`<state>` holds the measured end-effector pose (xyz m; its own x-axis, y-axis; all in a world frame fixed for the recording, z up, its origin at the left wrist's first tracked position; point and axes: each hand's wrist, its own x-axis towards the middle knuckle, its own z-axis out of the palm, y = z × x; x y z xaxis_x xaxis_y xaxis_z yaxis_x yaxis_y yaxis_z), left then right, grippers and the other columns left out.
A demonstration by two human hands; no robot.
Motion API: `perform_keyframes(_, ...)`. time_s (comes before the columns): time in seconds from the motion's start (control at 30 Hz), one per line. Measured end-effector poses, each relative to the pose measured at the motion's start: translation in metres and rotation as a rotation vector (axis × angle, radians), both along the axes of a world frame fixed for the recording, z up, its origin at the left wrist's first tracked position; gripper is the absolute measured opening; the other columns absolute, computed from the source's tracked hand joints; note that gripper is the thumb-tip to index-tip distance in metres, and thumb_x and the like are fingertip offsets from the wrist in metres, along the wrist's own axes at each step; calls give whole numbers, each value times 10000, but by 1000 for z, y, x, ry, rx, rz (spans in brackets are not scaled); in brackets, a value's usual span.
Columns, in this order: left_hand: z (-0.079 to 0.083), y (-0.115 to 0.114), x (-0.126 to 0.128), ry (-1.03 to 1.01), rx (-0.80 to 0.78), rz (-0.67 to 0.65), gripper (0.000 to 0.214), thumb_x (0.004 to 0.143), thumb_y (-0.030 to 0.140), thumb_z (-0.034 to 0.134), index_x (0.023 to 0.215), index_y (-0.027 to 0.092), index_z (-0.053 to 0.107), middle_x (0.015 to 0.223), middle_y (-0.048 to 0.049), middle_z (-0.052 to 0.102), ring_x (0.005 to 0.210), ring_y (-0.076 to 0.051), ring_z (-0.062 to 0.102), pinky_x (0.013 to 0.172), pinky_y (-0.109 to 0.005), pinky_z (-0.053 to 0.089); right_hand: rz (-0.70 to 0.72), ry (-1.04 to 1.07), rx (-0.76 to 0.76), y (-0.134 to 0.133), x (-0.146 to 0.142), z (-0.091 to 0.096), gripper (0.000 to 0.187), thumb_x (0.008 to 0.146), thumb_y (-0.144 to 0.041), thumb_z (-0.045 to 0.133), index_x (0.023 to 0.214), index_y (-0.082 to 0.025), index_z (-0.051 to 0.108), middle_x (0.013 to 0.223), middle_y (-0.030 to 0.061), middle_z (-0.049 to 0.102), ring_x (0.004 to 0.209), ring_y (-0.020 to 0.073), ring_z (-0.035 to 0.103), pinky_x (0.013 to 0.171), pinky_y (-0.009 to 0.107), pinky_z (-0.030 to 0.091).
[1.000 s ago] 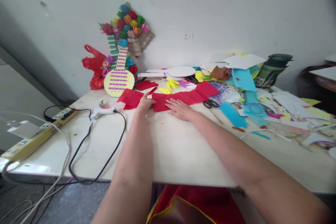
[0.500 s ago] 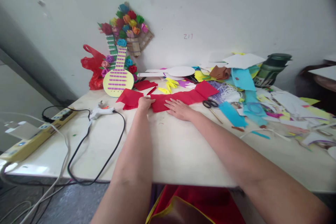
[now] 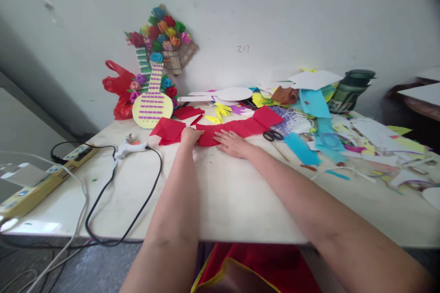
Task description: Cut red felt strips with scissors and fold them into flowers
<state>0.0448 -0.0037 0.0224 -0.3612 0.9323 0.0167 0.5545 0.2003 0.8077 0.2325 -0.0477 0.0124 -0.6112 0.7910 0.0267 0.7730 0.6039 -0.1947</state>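
Note:
A long strip of red crepe paper [image 3: 245,127] lies across the middle of the white table, its right end folded over. My left hand [image 3: 190,136] has its fingers closed on the strip's left end. Stretched out flat with fingers spread, my right hand [image 3: 233,144] presses on the strip's near edge. Just left of my left hand is a folded red crepe piece [image 3: 170,129], and behind it lie further red scraps [image 3: 187,112]. Black-handled scissors [image 3: 273,135] rest beside the strip's right end, next to a thin wooden stick [image 3: 280,151].
At left are a hot glue gun [image 3: 132,147] with a looping black cord and a yellow power strip [image 3: 48,183]. A paper guitar-like craft [image 3: 153,107] with paper flowers leans at the wall. Paper scraps [image 3: 371,146], white string [image 3: 297,119] and a green bottle [image 3: 354,91] crowd the right.
The whole view has shifted slightly. Both hands stay in nearly the same places on the red strip.

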Motion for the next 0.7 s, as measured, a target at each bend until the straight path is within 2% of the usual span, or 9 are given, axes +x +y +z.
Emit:
perform_keyframes(0.1,3,1,1,304,-76,-54,164,608,290,643,566,152,566,729,-143,641,824,-286,608,650,-306,442,5,9,11,0,0,-1,570,881,-480,207,1374,-204,282,1461,8,183,1344,222,100,1074,418,89)
perform_keyframes(0.2,7,-4,5,470,-124,-99,231,669,345,591,778,144,626,922,-171,643,931,-292,586,711,-316,438,-2,13,12,-1,0,-1,559,883,-466,218,1373,-206,285,1458,5,195,1344,212,100,1075,409,90)
perform_keyframes(0.3,8,-9,9,549,-149,-125,330,717,358,546,945,129,610,1032,-195,611,978,-298,567,749,-337,431,-32,33,16,-3,0,0,560,888,-451,208,1383,-195,255,1459,6,188,1346,188,97,1079,390,90)
perform_keyframes(0.4,8,-11,12,606,-151,-140,366,749,367,510,1023,136,582,1109,-194,577,1014,-297,547,777,-354,423,-75,62,38,-3,-3,3,567,895,-435,175,1392,-166,225,1464,15,166,1348,164,78,1084,367,67)
perform_keyframes(0.5,7,-11,11,639,-151,-154,371,761,376,489,1049,156,568,1129,-176,572,1024,-282,542,784,-348,422,-90,77,38,1,-13,6,581,896,-434,147,1395,-142,206,1466,25,152,1348,155,72,1086,363,52)
perform_keyframes(0.7,6,-11,8,658,-147,-173,330,762,342,480,1031,171,565,1122,-160,579,1026,-263,548,791,-329,418,-130,98,49,14,-53,5,545,893,-334,164,1386,-108,230,1463,40,173,1341,161,112,1086,370,66)
